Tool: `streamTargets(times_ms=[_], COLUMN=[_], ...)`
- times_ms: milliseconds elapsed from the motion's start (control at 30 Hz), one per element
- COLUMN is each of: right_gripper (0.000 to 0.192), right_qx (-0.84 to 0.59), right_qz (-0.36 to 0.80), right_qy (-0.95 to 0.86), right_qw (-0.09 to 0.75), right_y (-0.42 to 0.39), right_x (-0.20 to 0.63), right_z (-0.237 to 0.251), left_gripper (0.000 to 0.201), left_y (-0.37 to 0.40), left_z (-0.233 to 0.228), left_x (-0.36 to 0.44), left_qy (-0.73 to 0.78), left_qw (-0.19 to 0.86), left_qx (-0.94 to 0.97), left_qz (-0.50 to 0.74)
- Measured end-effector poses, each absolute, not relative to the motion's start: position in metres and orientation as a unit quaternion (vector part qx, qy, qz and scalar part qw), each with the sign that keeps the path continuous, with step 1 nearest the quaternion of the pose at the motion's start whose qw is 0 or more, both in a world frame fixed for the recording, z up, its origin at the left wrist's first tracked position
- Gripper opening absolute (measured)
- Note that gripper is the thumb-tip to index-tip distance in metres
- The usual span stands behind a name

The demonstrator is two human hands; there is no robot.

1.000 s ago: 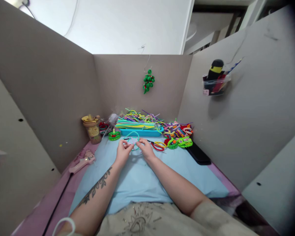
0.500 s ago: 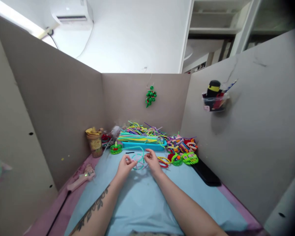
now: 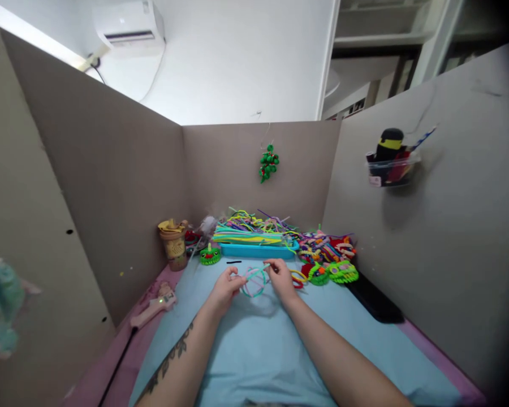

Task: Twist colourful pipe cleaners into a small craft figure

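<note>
Pale-blue covering (image 3: 254, 350), grey partitions (image 3: 224, 161), white air conditioner (image 3: 128, 22), hands (image 3: 226, 289) pinching looped teal-and-lilac strands (image 3: 257, 272)

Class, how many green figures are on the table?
3. The left figure is near the blue tray; the middle figure and right figure sit before the colourful pile, which may hide more.

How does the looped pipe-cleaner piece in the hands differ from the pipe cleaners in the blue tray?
The looped piece is bent into curves; the tray pipe cleaners lie mostly straight. The looped piece shows teal and lilac; the tray pipe cleaners also include yellow. The left hand and right hand hold the looped piece, not the tray pipe cleaners. Both include teal.
</note>
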State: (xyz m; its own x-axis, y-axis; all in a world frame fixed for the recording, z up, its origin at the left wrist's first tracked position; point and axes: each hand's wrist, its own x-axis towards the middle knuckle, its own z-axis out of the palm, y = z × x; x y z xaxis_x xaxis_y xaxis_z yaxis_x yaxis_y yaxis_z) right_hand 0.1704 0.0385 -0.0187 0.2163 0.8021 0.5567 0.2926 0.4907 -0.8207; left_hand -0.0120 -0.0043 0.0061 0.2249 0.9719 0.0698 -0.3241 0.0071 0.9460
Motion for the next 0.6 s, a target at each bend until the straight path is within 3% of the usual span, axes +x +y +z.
streamTargets(times_ms=[333, 600], right_gripper=[0.016, 0.022], right_qx=[-0.499, -0.471], right_qz=[0.162, 0.199], right_qy=[-0.571, -0.540], right_qw=[0.632, 0.669], right_y=[0.048, 0.049], right_x=[0.182, 0.179], right_z=[-0.026, -0.028], left_gripper=[0.046, 0.048], left_y=[0.001, 0.012], left_z=[0.012, -0.001], left_x=[-0.020, -0.019], left_qy=[0.310, 0.457], left_qw=[0.626, 0.493], left_qx=[0.417, 0.410], left_qz=[0.581, 0.616])
